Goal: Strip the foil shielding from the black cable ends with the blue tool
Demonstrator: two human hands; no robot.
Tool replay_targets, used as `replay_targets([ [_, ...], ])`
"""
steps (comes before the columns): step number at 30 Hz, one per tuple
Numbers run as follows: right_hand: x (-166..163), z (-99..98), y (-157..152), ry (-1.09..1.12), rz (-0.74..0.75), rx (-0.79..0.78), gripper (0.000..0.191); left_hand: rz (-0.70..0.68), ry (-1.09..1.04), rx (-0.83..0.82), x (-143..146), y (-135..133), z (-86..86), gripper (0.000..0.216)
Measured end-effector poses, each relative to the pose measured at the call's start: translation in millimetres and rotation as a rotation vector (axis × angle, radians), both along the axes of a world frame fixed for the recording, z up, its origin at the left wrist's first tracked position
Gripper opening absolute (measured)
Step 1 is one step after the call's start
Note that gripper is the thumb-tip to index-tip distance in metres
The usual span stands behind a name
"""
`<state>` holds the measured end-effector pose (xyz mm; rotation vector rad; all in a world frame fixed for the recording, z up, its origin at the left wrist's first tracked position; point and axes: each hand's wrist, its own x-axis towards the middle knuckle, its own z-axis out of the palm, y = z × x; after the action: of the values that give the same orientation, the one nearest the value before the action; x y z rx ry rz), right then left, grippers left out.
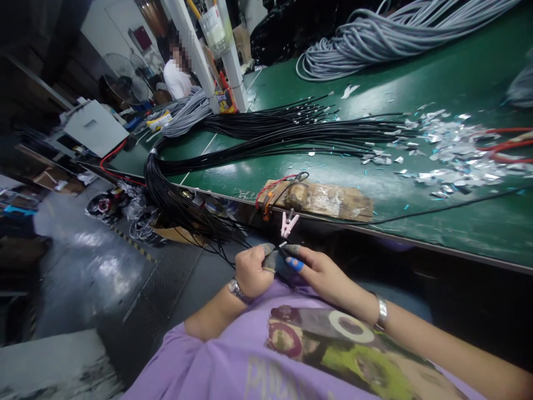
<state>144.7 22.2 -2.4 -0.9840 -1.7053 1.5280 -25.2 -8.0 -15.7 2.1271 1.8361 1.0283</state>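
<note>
My left hand (252,270), with cloth covers on its fingers, is closed in a pinch on a thin black cable. The cable's pale stripped end (283,244) shows between the two hands. My right hand (318,271) has its covered fingertips, one wrapped in blue, pinched at that same end. Both hands are in front of my body, below the table edge. Just above them a pink clothespin (288,224) hangs from a worn wooden block (322,200) with red wire tied around it.
A tied bundle of black cables (200,161) lies along the green table (437,225) and droops over its edge at left. Foil scraps (453,150) are scattered at right. Grey cable coils (366,41) lie behind. A person (177,78) sits in the background.
</note>
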Motion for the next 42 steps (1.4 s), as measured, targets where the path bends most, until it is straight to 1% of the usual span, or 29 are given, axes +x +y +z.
replay_targets([
  [2,0.3,-0.6,-0.1,0.004,-0.005,-0.001,0.03,0.001,0.034,0.021,-0.5,0.2,-1.5,0.015],
  [12,-0.7,-5.0,2.5,-0.007,-0.018,-0.004,0.027,-0.008,0.071,0.086,0.7,1.7,-4.7,0.015],
  [14,-0.9,-4.7,3.2,-0.003,-0.021,-0.014,0.027,-0.017,0.065,0.073,1.1,2.1,-3.1,0.015],
  [16,-0.9,-4.1,3.8,0.011,-0.024,-0.027,0.028,-0.029,0.041,0.028,1.4,2.6,-0.1,0.016],
  [19,-0.4,-3.4,4.2,0.034,-0.014,-0.054,0.029,-0.041,-0.025,-0.069,1.1,3.5,5.5,0.015],
  [22,0.5,-3.9,4.3,0.033,0.011,-0.074,0.029,-0.083,-0.175,-0.19,-0.3,4.9,10.3,0.015],
  [25,1.8,-4.6,4.0,0.004,0.041,-0.062,0.03,-0.131,-0.464,-0.388,-1.6,7.2,14.3,0.027],
  [28,3.0,-4.7,3.5,-0.033,0.078,-0.023,0.031,-0.113,-0.798,-0.661,-2.8,9.3,17.9,0.042],
  [30,3.4,-5.2,3.0,-0.043,0.101,0.012,0.032,-0.105,-0.981,-0.827,-4.6,10.1,19.9,0.045],
  [33,3.6,-7.4,2.9,-0.042,0.123,0.09,0.034,-0.129,-1.19,-1.008,-8.9,9.8,22.5,0.043],
  [36,3.1,-9.9,4.0,-0.044,0.144,0.185,0.038,-0.159,-1.335,-1.127,-13.6,8.3,23.8,0.039],
  [39,2.5,-9.5,5.9,-0.059,0.165,0.247,0.041,-0.236,-1.404,-1.225,-16.1,7.0,23.3,0.036],
  [41,2.2,-7.7,7.1,-0.065,0.154,0.243,0.04,-0.269,-1.415,-1.242,-16.5,6.8,22.3,0.036],
  [42,2.2,-6.7,7.5,-0.054,0.132,0.211,0.039,-0.264,-1.413,-1.229,-16.4,6.9,21.8,0.036],
])
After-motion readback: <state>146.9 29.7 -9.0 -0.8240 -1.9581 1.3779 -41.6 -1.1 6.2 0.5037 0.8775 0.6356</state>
